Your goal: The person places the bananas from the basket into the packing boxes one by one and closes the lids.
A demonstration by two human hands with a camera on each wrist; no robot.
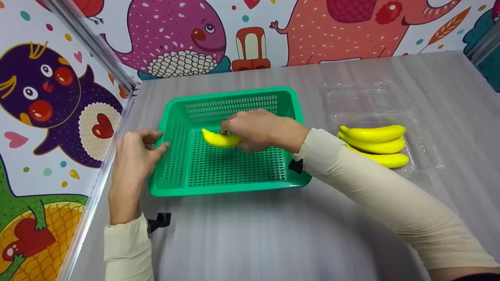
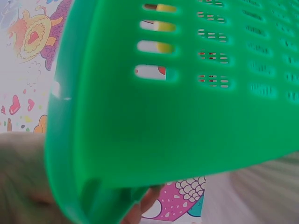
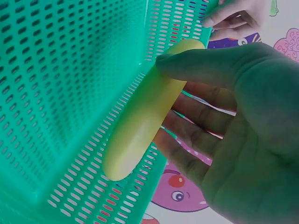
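Note:
In the head view, my right hand (image 1: 256, 130) holds a yellow toy banana (image 1: 220, 139) inside the green plastic basket (image 1: 230, 190). The right wrist view shows the thumb on one side of this banana (image 3: 145, 112) and the fingers along the other. My left hand (image 1: 134, 156) is at the basket's left side, pinching the rim between thumb and fingers. From the left wrist, the basket wall (image 2: 187, 126) fills most of the view and hides much of that hand.
Right of the basket, a clear plastic clamshell box (image 1: 424, 144) lies open with several yellow bananas (image 1: 375, 134) in it. All stands on a grey wood-grain table (image 1: 250, 234). Walls printed with cartoon animals (image 1: 175, 35) border the table at the back and left.

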